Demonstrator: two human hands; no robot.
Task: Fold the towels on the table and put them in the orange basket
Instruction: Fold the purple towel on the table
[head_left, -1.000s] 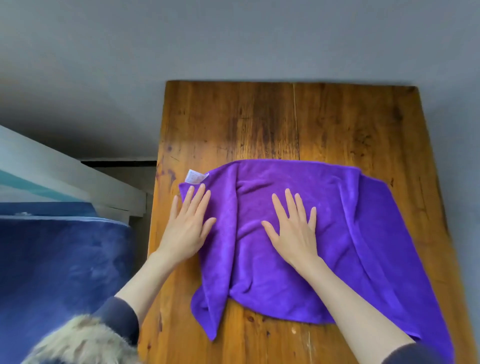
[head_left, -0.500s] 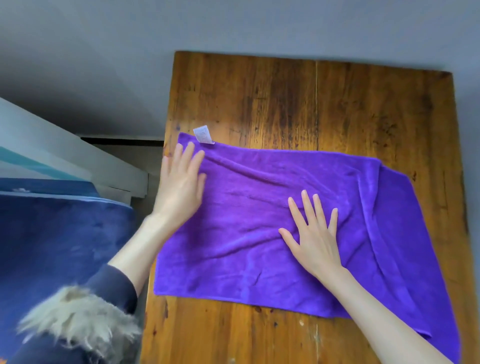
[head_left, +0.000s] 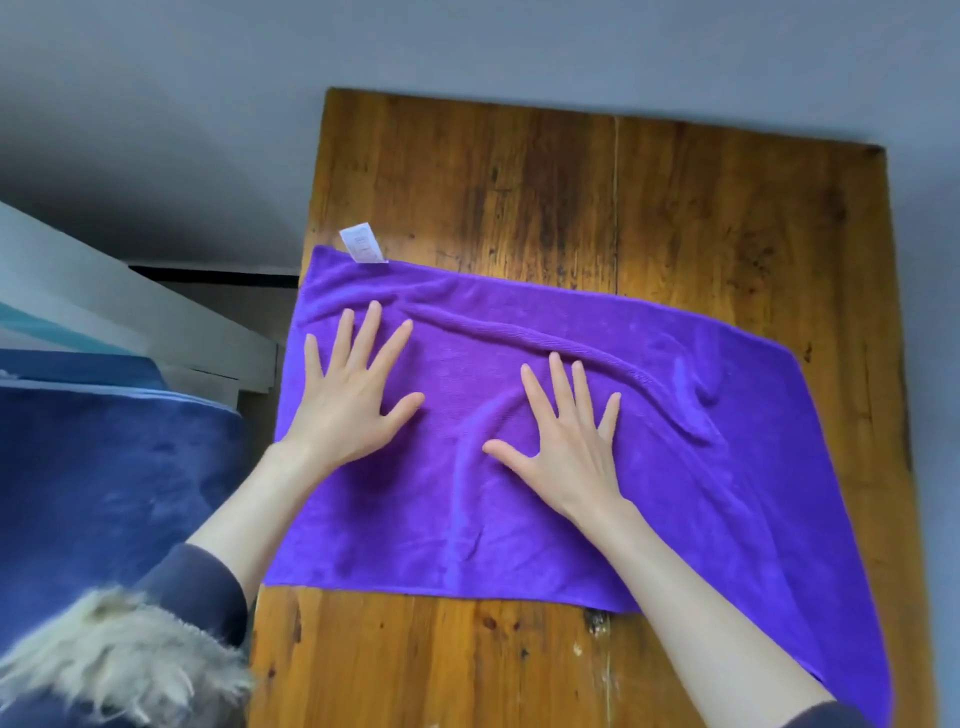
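Observation:
A purple towel (head_left: 675, 467) lies spread flat across the wooden table (head_left: 519, 176), its left edge hanging a little over the table's left side. A white label (head_left: 362, 242) sticks out at its far left corner. My left hand (head_left: 347, 400) presses flat on the towel's left part, fingers spread. My right hand (head_left: 566, 441) lies flat on the towel's middle, fingers spread too. A long wrinkle runs across the cloth just beyond my fingertips. The orange basket is not in view.
A dark blue blanket-like surface (head_left: 104, 478) and a white frame (head_left: 130, 322) stand to the left of the table. Grey floor surrounds the table. A fur-trimmed cuff (head_left: 119, 660) shows at the lower left.
The towel's folded-in left part has been spread out to the left and now lies flat. My left hand moved onto the cloth; my right hand slid slightly left.

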